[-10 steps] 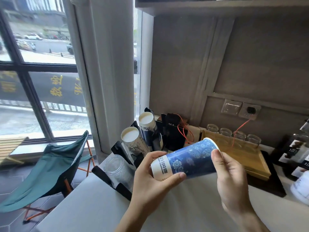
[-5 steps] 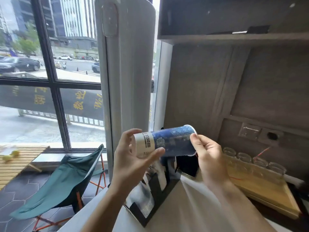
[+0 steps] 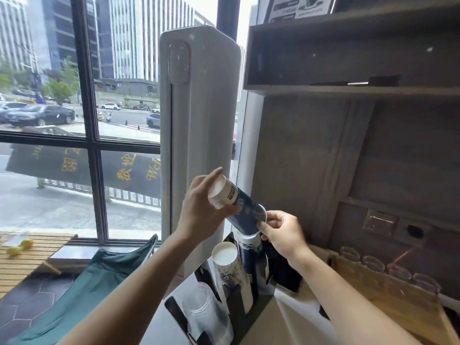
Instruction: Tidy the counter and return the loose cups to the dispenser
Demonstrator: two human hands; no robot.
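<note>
I hold a blue patterned paper cup (image 3: pixel 241 206) with a white base, tilted with its mouth down and to the right. My left hand (image 3: pixel 199 207) grips its base end. My right hand (image 3: pixel 281 232) pinches its rim. The cup's mouth sits just above the top of a dark stack of cups (image 3: pixel 250 252) in the black dispenser rack (image 3: pixel 249 319). A second stack with a white top (image 3: pixel 225 255) leans beside it, and a stack of clear plastic cups (image 3: pixel 204 312) lies in the front slot.
A tall white tower appliance (image 3: pixel 199 135) stands right behind the dispenser. A wooden tray (image 3: pixel 388 302) with several upturned glasses (image 3: pixel 371 263) sits to the right on the counter. Wall sockets (image 3: pixel 395 226) and a shelf (image 3: pixel 348 88) are above. A green folding chair (image 3: pixel 82 290) is below left.
The cup has tipped from nearly level to mouth-down and moved right, over the dark stack. My view has risen and come closer to the dispenser.
</note>
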